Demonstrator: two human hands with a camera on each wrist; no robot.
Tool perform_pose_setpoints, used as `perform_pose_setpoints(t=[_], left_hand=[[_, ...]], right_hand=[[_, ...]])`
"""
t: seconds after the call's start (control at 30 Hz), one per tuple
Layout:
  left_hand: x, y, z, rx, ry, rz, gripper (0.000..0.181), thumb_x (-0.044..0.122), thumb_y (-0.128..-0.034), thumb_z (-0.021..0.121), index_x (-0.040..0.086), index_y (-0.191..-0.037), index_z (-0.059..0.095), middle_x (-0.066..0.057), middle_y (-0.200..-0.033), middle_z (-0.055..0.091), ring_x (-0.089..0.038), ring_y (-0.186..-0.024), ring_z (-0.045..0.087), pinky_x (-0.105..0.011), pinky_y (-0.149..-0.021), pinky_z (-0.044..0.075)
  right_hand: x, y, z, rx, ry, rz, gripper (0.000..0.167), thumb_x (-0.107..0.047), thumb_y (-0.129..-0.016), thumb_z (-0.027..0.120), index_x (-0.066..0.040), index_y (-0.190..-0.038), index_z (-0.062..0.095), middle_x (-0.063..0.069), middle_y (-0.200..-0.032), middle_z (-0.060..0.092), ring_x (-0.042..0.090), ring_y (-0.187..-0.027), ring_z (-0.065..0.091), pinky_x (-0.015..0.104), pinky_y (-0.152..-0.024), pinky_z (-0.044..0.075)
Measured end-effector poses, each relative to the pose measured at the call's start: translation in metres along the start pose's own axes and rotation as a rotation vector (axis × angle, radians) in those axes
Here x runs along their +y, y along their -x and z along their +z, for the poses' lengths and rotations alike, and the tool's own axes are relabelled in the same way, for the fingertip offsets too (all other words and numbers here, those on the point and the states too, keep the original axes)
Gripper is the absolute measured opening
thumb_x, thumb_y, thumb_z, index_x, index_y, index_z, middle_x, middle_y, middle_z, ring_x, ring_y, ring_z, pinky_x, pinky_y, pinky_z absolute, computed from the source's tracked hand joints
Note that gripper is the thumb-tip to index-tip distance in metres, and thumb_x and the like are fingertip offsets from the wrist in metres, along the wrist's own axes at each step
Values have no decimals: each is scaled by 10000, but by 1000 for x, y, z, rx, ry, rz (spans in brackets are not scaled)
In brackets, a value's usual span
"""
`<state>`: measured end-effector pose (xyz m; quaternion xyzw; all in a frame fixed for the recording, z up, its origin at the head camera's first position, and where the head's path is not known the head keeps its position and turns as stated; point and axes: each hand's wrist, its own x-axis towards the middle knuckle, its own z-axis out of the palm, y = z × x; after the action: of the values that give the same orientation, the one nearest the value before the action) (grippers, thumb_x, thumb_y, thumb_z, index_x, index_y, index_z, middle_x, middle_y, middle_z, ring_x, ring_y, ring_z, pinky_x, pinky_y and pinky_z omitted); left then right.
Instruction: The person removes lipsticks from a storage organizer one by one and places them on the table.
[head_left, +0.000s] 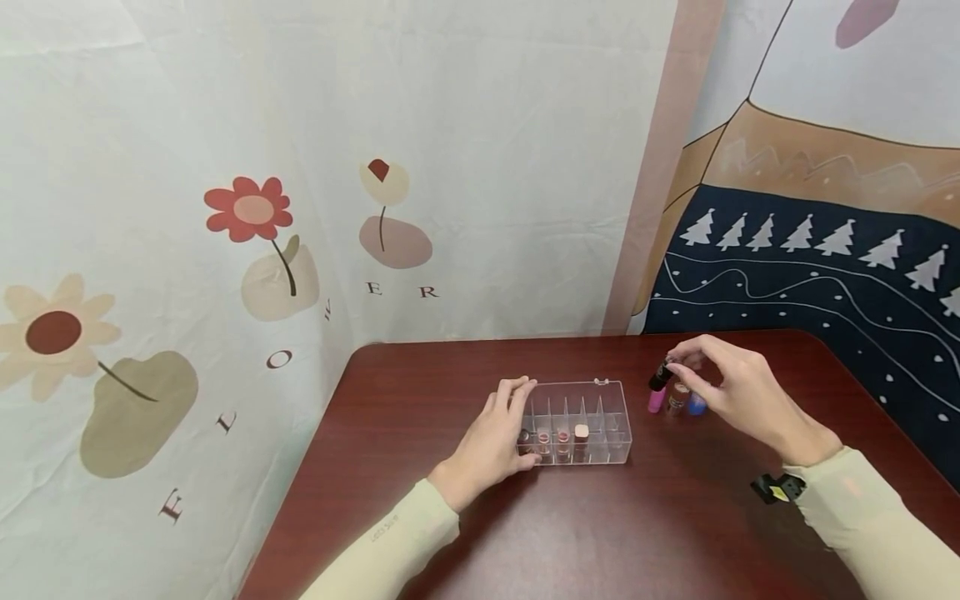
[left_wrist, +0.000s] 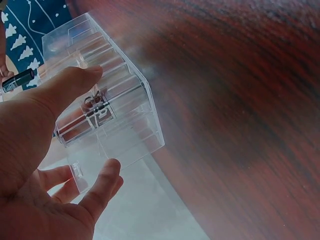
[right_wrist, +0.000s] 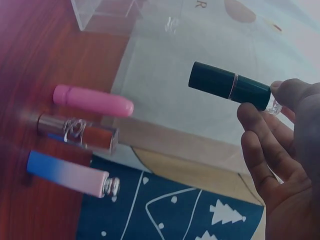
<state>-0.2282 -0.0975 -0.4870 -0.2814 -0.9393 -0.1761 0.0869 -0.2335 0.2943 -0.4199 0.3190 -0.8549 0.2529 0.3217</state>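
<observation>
A clear divided case [head_left: 573, 454] stands on the table with several lipsticks in its front compartments. My left hand [head_left: 487, 433] grips its left end; in the left wrist view the thumb of that hand [left_wrist: 45, 150] lies over the compartments. My right hand [head_left: 738, 400] pinches a black lipstick [head_left: 661, 375] by its clear end, raised off the table to the right of the case; the right wrist view shows this black tube [right_wrist: 227, 86] tilted. Below and beside it stand a pink tube [right_wrist: 93, 100], a brown lip gloss [right_wrist: 80, 133] and a blue-and-pink tube [right_wrist: 67, 173].
The dark red table [head_left: 420, 400] carries these things. Behind it hangs a pale cloth [head_left: 495, 167] with flowers and letters; at the right hangs a dark blue one [head_left: 750, 283] with white trees. A black device [head_left: 778, 488] is strapped at the right wrist.
</observation>
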Motion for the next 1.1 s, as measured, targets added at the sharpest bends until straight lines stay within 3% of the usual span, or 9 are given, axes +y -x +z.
perform_pose_setpoints(t=[0.17,0.27,0.37,0.4,0.5,0.73,1.0,1.1], left_hand=[[1,0,0,7,-9,8,1233,319,-789,1121,39,-1751,402,-189,-1735,455,-409,-1412,657,-468,-1150,656],[1,1,-1,8,-4,11,1236,313,-787,1122,42,-1753,400,-189,-1738,452,-416,-1418,658,-467,-1154,656],[1,1,-1,8,-1,12,1237,309,-786,1123,39,-1753,399,-189,-1741,448,-418,-1420,656,-467,-1148,659],[1,1,-1,8,-1,12,1238,310,-787,1122,39,-1754,399,-188,-1742,447,-417,-1417,656,-467,-1146,660],[1,1,-1,8,-4,10,1239,309,-786,1122,41,-1755,397,-187,-1742,446,-413,-1409,657,-465,-1135,665],[1,1,-1,0,-5,4,1241,313,-792,1119,48,-1761,390,-182,-1748,440,-413,-1415,652,-465,-1135,665],[2,2,-1,-1,-6,5,1241,301,-792,1118,30,-1758,388,-192,-1750,435,-416,-1420,653,-461,-1133,669],[2,2,-1,-1,-11,5,1242,299,-793,1118,30,-1758,383,-194,-1751,434,-415,-1425,655,-457,-1127,672]], right_hand=[[10,4,-7,22,35,18,645,-672,-1130,544,-82,-1207,791,-9,-1014,839,22,-883,684,46,-842,514],[15,7,-10,25,47,32,529,-580,-1137,635,-78,-1199,789,-2,-1013,840,12,-879,674,46,-855,516],[19,10,-13,30,66,45,248,-270,-1074,866,-68,-1191,784,13,-1010,842,45,-869,686,20,-888,492],[21,10,-14,32,73,49,242,-153,-1012,924,-63,-1186,782,20,-1008,843,52,-869,690,14,-900,487],[25,12,-15,44,95,68,425,64,-821,995,-58,-1168,783,31,-992,842,38,-862,683,-5,-911,468],[35,20,-19,77,119,115,430,83,-792,1002,-74,-1141,805,32,-984,856,-99,-867,634,-8,-859,470],[48,32,-26,87,149,180,433,88,-802,1000,-73,-1158,814,76,-1030,871,-19,-872,668,-58,-934,419],[52,35,-28,81,148,212,417,84,-825,989,-81,-1168,818,88,-1043,870,-82,-898,640,-64,-937,409]])
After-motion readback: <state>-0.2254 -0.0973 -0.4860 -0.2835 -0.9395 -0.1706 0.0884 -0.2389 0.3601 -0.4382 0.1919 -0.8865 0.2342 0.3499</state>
